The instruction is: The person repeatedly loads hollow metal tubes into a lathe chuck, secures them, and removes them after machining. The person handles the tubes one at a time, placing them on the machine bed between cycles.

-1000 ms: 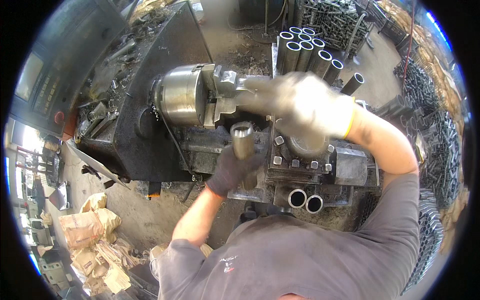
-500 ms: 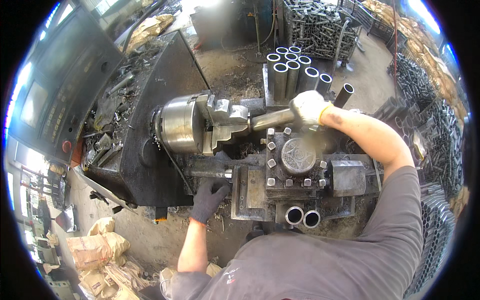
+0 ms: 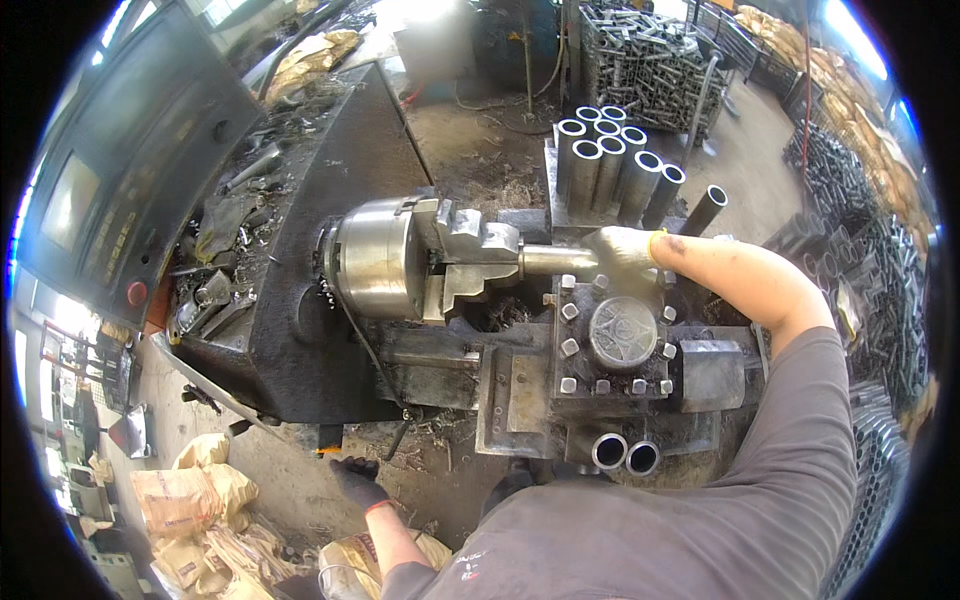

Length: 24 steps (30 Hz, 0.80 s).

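A metal tube (image 3: 560,261) lies level, its left end at the jaws of the lathe chuck (image 3: 385,258). My right hand (image 3: 622,256), in a pale glove, is wrapped round the tube's right part, just behind the square tool post (image 3: 620,335). How deep the tube sits in the jaws I cannot tell. My left hand (image 3: 360,482), in a dark glove, hangs low at the front, below the headstock (image 3: 300,345) and near a small orange-edged part (image 3: 328,450). Its fingers look apart with nothing in them. A thin black lever (image 3: 400,435) stands to its right.
Several tubes stand upright on a plate (image 3: 551,190) behind the tool post. Two more tubes (image 3: 625,454) stand in front of it. A wire cage (image 3: 650,70) of metal parts is at the back. Paper sacks (image 3: 180,500) lie at lower left; stacked tubes (image 3: 865,470) line the right.
The tube has gone from tilted to level, in line with the chuck, with my right hand still on it. My left hand has moved down and left, away from the lathe's carriage.
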Tool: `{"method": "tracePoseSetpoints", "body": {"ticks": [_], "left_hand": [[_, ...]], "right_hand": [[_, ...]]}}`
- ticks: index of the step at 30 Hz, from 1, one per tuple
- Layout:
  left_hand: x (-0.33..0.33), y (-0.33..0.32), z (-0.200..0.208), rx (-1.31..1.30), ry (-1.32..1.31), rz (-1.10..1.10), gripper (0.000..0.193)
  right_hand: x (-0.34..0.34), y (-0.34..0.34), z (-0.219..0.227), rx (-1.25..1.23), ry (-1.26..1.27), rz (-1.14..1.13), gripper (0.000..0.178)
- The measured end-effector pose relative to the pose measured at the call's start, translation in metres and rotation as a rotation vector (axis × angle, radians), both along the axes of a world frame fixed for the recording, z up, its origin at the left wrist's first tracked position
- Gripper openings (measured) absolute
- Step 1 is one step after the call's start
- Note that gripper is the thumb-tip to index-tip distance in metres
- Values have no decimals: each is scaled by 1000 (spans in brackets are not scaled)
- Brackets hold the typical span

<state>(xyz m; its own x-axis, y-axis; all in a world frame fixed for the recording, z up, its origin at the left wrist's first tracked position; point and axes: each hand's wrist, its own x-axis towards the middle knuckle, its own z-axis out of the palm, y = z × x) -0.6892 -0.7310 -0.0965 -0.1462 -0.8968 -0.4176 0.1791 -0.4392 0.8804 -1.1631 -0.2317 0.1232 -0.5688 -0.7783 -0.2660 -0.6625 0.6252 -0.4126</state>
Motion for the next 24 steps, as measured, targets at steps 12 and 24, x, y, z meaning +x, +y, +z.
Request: {"method": "tracePoseSetpoints", "body": {"ticks": [12,24], "left_hand": [[2,-44,56,268,151,-149,53],[19,-77,7,-121,-82,-246,39]], "right_hand": [[14,-49,35,107,58,-36,45],[-34,-43,-23,-64,220,66,44]]}}
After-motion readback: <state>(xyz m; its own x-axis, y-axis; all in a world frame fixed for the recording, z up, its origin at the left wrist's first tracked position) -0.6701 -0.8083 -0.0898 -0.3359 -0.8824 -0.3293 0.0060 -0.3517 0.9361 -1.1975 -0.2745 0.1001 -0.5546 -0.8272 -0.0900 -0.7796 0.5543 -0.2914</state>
